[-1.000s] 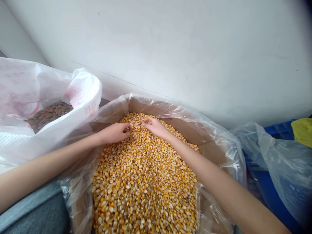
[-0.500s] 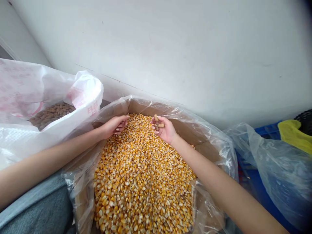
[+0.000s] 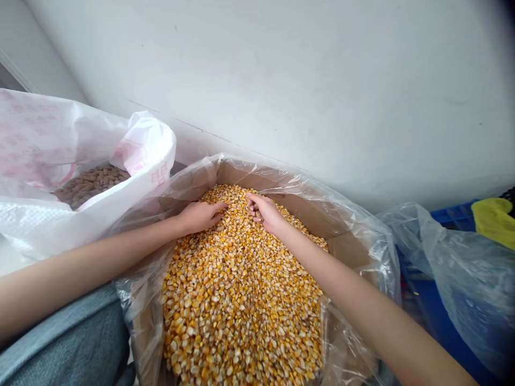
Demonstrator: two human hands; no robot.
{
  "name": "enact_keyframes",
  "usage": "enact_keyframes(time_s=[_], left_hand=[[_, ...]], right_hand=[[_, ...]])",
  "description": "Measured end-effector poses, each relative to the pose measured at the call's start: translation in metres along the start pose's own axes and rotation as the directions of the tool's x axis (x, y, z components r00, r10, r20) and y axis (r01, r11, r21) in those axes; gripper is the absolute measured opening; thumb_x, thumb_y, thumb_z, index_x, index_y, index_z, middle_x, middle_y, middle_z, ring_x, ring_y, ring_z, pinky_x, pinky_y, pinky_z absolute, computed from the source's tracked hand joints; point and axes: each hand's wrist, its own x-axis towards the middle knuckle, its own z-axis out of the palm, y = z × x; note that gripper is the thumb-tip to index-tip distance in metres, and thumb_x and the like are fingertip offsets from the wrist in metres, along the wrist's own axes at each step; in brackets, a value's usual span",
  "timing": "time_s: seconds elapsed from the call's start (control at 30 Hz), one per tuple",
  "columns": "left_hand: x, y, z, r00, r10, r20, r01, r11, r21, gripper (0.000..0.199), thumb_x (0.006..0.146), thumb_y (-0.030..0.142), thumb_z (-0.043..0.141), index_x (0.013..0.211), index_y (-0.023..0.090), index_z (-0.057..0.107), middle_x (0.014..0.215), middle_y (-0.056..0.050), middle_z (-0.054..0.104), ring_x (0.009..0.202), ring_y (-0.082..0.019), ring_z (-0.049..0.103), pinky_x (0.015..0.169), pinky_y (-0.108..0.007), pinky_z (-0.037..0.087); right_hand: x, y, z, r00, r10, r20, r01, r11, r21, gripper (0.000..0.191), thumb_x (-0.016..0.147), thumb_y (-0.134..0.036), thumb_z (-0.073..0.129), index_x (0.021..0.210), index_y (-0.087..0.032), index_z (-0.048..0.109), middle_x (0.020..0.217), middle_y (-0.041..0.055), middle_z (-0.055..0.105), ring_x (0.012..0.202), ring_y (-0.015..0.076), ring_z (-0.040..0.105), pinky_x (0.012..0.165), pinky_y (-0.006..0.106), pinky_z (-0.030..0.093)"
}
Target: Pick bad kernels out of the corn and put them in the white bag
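Yellow and pale corn kernels (image 3: pixel 241 289) fill a cardboard box lined with clear plastic (image 3: pixel 346 236). My left hand (image 3: pixel 201 215) rests at the back left of the kernels, its thumb and fingertips apart, with nothing seen in it. To its right, my right hand (image 3: pixel 266 212) hovers just over the kernels, its fingers curled around small brown pieces that look like peanuts (image 3: pixel 256 213). The fingers partly cover them.
A white woven sack (image 3: pixel 36 214) with brown peanuts (image 3: pixel 90 185) stands at the left. On the right are clear plastic bags (image 3: pixel 475 268), a blue crate (image 3: pixel 454 215) and a yellow cloth-like item (image 3: pixel 497 220). A white wall (image 3: pixel 281 80) rises behind.
My left hand has moved right and down onto the kernels, and its fingers have opened. My right hand has turned over and closed more around the brown pieces. The view has shifted slightly.
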Motion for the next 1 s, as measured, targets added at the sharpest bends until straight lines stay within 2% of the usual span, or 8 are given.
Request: enact_keyframes(time_s=[0.07,0.17,0.3,0.4,0.6,0.8,0.9,1.0], left_hand=[[0.001,0.0,0.002,0.999,-0.036,0.004,0.036,0.999,-0.004,0.04,0.079,0.043,0.026,0.112,0.026,0.041,0.074,-0.005,0.062,0.064,-0.021,0.057,0.056,-0.027,0.04],[0.002,-0.002,0.004,0.997,-0.08,-0.008,0.079,0.99,-0.121,0.037,0.076,0.043,0.033,0.106,0.025,0.045,0.074,-0.005,0.061,0.066,-0.02,0.056,0.057,-0.025,0.038],[0.004,-0.006,0.008,0.993,-0.112,-0.044,0.093,0.949,-0.302,0.034,0.071,0.042,0.041,0.1,0.026,0.048,0.068,-0.002,0.058,0.063,-0.018,0.053,0.053,-0.023,0.032],[0.004,-0.006,0.008,0.992,-0.116,-0.048,0.086,0.904,-0.419,0.028,0.069,0.04,0.046,0.091,0.024,0.051,0.058,0.002,0.052,0.054,-0.014,0.047,0.049,-0.022,0.028],[0.004,-0.004,-0.007,0.989,-0.146,0.02,0.104,0.597,-0.795,0.027,0.065,0.043,0.052,0.076,0.018,0.051,0.046,0.007,0.036,0.039,-0.006,0.03,0.04,-0.019,0.021],[0.003,-0.004,-0.026,0.972,0.013,0.237,0.235,-0.173,-0.957,0.02,0.068,0.034,0.049,0.061,0.017,0.041,0.047,0.007,0.019,0.035,-0.004,0.017,0.034,-0.018,0.016],[0.0,-0.009,-0.034,0.971,0.125,0.203,0.237,-0.439,-0.867,0.015,0.068,0.028,0.041,0.058,0.017,0.04,0.048,0.005,0.022,0.036,-0.006,0.022,0.034,-0.019,0.023],[0.0,-0.013,-0.034,0.968,0.149,0.205,0.252,-0.511,-0.822,0.013,0.066,0.028,0.038,0.059,0.017,0.041,0.049,0.003,0.028,0.038,-0.007,0.027,0.033,-0.02,0.025]], right_hand=[[0.004,-0.001,0.002,0.982,-0.183,-0.044,0.151,0.907,-0.393,0.019,0.069,-0.038,0.045,0.069,-0.019,0.052,0.055,-0.002,0.047,0.047,0.0087,0.04,0.043,0.02,0.029],[0.011,-0.004,0.005,0.936,-0.347,0.054,0.255,0.566,-0.784,0.023,0.071,-0.032,0.045,0.089,-0.024,0.057,0.075,0.002,0.059,0.066,0.015,0.051,0.061,0.026,0.037],[0.021,-0.005,0.017,0.946,-0.311,0.089,0.187,0.299,-0.936,0.034,0.075,-0.031,0.041,0.106,-0.026,0.052,0.092,0.0075,0.061,0.081,0.0213,0.054,0.069,0.031,0.038],[0.027,-0.003,0.026,0.96,-0.274,0.062,0.128,0.231,-0.964,0.031,0.075,-0.027,0.041,0.103,-0.023,0.054,0.09,0.0096,0.062,0.083,0.0212,0.055,0.07,0.031,0.039],[0.025,-0.004,0.014,0.954,-0.298,0.023,0.159,0.441,-0.883,0.024,0.069,-0.033,0.051,0.088,-0.024,0.061,0.084,0.0068,0.062,0.079,0.0216,0.054,0.068,0.032,0.037],[0.024,-0.015,-0.01,0.993,-0.095,0.074,0.104,0.986,-0.131,0.03,0.065,-0.044,0.051,0.081,-0.02,0.058,0.044,-0.0055,0.036,0.037,0.0061,0.03,0.037,0.018,0.023],[0.025,-0.021,-0.014,0.989,-0.038,0.14,-0.013,0.939,0.343,0.022,0.067,-0.039,0.043,0.071,-0.019,0.05,0.044,-0.0066,0.03,0.035,0.0048,0.024,0.033,0.016,0.015],[0.023,-0.024,-0.012,0.974,-0.043,0.221,-0.073,0.869,0.489,0.02,0.067,-0.037,0.039,0.065,-0.018,0.045,0.05,-0.0041,0.037,0.038,0.0054,0.032,0.032,0.016,0.017]])
